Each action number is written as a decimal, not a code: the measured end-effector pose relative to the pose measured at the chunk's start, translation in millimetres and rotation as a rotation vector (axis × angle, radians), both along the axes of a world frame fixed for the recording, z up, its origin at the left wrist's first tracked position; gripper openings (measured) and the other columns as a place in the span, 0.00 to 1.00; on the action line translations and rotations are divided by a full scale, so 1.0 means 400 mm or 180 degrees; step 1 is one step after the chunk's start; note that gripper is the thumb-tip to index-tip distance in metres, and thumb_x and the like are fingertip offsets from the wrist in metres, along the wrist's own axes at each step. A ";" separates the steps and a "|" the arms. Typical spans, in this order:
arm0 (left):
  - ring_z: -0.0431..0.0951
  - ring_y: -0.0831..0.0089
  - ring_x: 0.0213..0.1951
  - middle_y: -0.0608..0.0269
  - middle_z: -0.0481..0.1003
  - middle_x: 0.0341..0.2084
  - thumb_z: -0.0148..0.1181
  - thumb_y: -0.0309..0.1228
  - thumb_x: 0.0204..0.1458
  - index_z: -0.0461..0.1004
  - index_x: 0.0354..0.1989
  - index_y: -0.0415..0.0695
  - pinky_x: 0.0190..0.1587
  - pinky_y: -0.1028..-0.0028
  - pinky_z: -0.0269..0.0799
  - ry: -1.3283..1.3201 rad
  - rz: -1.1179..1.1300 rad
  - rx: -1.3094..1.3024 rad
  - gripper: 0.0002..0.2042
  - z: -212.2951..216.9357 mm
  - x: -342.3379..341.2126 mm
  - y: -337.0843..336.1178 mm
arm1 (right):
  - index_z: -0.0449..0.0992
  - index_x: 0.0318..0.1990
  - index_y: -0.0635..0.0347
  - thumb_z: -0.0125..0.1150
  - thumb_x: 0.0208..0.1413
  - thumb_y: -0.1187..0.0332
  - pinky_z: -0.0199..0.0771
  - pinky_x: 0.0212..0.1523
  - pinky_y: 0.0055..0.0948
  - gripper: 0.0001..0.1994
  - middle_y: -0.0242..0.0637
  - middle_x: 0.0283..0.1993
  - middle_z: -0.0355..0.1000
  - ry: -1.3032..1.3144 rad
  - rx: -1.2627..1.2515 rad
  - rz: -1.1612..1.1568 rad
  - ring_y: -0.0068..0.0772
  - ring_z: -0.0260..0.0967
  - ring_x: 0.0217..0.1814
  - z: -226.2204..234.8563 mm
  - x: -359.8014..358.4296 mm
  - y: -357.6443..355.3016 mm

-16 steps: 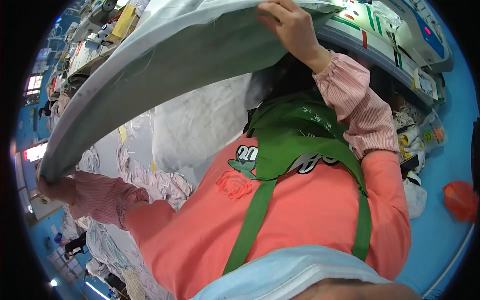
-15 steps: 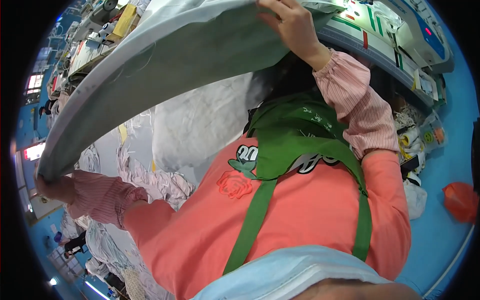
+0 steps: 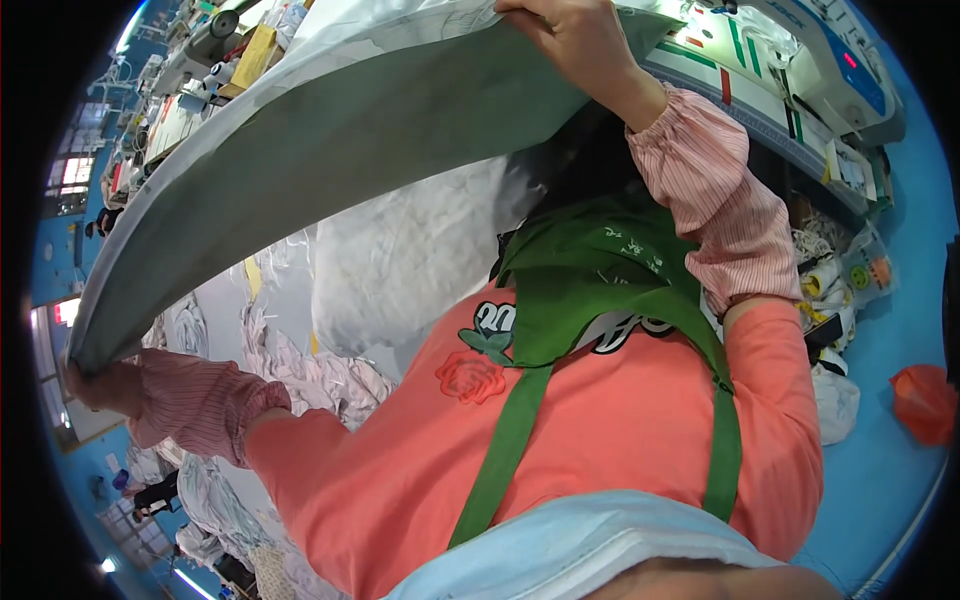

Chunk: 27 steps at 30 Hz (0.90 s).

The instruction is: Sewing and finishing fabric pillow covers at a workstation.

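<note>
A pale worktable (image 3: 758,95) carries a white-and-blue sewing machine (image 3: 825,85); a red plastic bag (image 3: 922,405) lies on the blue floor (image 3: 870,390).

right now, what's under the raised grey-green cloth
Past the lower edge of the cloth, wrinkled white fabric and a crumpled pale heap show; anything further behind is covered.

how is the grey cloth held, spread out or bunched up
Spread out: the grey cloth stretches in one broad sweep from the left hand to the right hand.

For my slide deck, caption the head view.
Left hand and right hand hold grey cloth beside a sewing machine.
</note>
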<state>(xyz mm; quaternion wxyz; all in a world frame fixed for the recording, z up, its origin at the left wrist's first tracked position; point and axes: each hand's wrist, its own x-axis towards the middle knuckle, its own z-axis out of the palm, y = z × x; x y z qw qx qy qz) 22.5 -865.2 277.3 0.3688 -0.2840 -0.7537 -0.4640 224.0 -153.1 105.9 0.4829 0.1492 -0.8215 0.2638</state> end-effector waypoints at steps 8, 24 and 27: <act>0.78 0.54 0.46 0.45 0.76 0.46 0.44 0.29 0.61 0.73 0.50 0.35 0.51 0.63 0.73 0.1121 -0.0133 -0.2674 0.16 -0.112 -0.212 0.259 | 0.79 0.34 0.60 0.68 0.46 0.77 0.72 0.30 0.33 0.07 0.38 0.29 0.73 0.0207 0.0487 -0.0568 0.41 0.71 0.28 -0.019 0.163 0.027; 0.65 0.58 0.61 0.63 0.72 0.55 0.62 0.41 0.52 0.76 0.50 0.52 0.61 0.56 0.57 0.1398 -0.2546 -0.2578 0.17 -0.827 0.272 1.976 | 0.80 0.35 0.63 0.62 0.48 0.79 0.68 0.29 0.31 0.06 0.41 0.26 0.73 -0.1970 -0.1884 -0.0775 0.38 0.71 0.28 -0.460 0.555 0.052; 0.61 0.49 0.63 0.62 0.69 0.60 0.56 0.53 0.55 0.74 0.55 0.56 0.63 0.47 0.51 0.0950 -0.2189 -0.2173 0.23 -0.851 0.167 1.995 | 0.81 0.35 0.62 0.62 0.48 0.79 0.66 0.27 0.30 0.06 0.40 0.25 0.72 -0.2137 -0.2459 -0.0694 0.35 0.69 0.25 -0.479 0.557 0.073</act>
